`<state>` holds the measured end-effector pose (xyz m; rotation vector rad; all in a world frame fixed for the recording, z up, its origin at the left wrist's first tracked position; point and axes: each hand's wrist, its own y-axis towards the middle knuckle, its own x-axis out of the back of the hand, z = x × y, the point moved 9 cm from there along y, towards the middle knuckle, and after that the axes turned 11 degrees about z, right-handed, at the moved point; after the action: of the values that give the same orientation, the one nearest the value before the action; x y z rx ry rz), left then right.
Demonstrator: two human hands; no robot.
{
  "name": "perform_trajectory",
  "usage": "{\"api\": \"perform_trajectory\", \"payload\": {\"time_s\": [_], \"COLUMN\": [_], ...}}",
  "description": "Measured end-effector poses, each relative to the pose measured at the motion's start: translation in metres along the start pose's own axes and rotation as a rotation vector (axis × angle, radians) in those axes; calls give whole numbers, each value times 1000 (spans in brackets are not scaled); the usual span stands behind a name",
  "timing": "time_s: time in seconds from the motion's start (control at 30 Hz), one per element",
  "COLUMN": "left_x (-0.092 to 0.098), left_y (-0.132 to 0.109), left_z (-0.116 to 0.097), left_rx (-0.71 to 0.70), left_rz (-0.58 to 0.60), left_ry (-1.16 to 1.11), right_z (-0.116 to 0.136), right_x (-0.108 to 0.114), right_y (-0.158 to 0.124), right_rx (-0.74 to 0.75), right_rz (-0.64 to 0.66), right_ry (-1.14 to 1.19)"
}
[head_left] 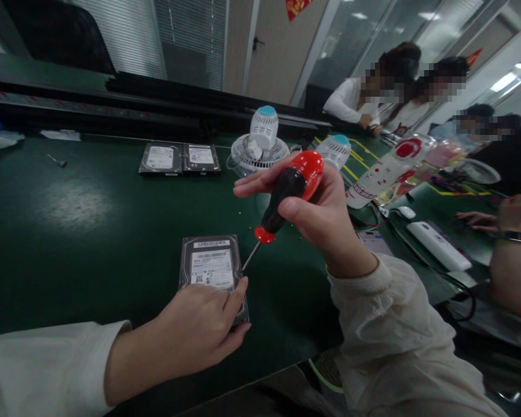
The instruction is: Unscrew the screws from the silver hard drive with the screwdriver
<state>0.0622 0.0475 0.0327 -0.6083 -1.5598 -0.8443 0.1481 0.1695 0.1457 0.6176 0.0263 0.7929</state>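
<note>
A hard drive [215, 262] with a white label lies flat on the green table, close in front of me. My left hand [197, 321] rests over its near part, gripping its right edge with index finger and thumb. In my right hand [319, 217] is a screwdriver [282, 200] with a red and black handle, held at a slant with the fingers around the grip. Its thin shaft points down and left, and the tip meets the drive's right edge just above my left index finger. The screw under the tip is too small to make out.
Two more hard drives [160, 158] lie side by side farther back. Small white fans [264, 128] stand at the back centre. A patterned bottle [391, 171], a white power strip [438, 246], a mouse [403, 212] and cables lie right, near another person's arm [514, 260]. More people sit behind.
</note>
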Motion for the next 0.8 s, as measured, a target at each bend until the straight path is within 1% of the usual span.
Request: {"api": "perform_trajectory", "payload": {"time_s": [0.07, 0.13, 0.27, 0.33, 0.4, 0.5, 0.63, 0.73, 0.8], "left_x": [-1, -2, 0, 1, 2, -1, -2, -2, -2], "left_y": [0, 1, 2, 2, 1, 1, -1, -1, -1], "left_z": [0, 1, 1, 1, 1, 4, 4, 3, 3], "left_rx": [3, 10, 17, 9, 9, 21, 22, 20, 18], "left_rz": [6, 15, 12, 7, 8, 16, 6, 5, 10], "left_ry": [-3, 0, 12, 15, 14, 4, 12, 20, 22], "right_z": [-2, -6, -13, -12, -10, -9, -7, -5, -6], "right_x": [0, -1, -6, -9, -9, -7, 1, 5, 6], "right_y": [0, 1, 2, 2, 2, 1, -2, -5, -9], "right_rx": [22, 26, -12, -35, -56, -92, -77, -55, -40], "right_rz": [4, 33, 137, 153, 117, 28, -93, -135, -144], "right_ry": [-10, 42, 208, 227, 182, 61, -57, -119, -91]}}
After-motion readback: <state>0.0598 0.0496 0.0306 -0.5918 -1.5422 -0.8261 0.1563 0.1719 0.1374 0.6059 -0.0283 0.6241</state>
